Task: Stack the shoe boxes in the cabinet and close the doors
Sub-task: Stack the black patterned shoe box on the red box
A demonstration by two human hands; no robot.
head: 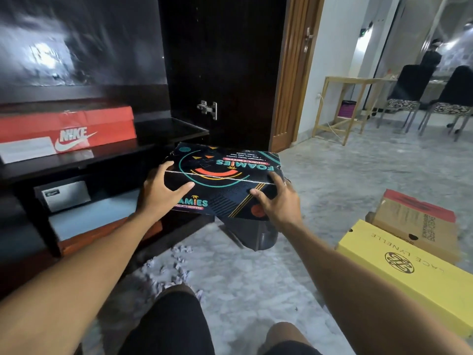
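The person's left hand and right hand clasp opposite ends of the dark shoe box, fingers wrapped over its lid, likely to keep it level just before the cabinet, right of the red box.

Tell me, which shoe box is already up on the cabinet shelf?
The red box. It sits alone on the upper shelf, while the dark patterned box is in both hands and the yellow box lies on the floor.
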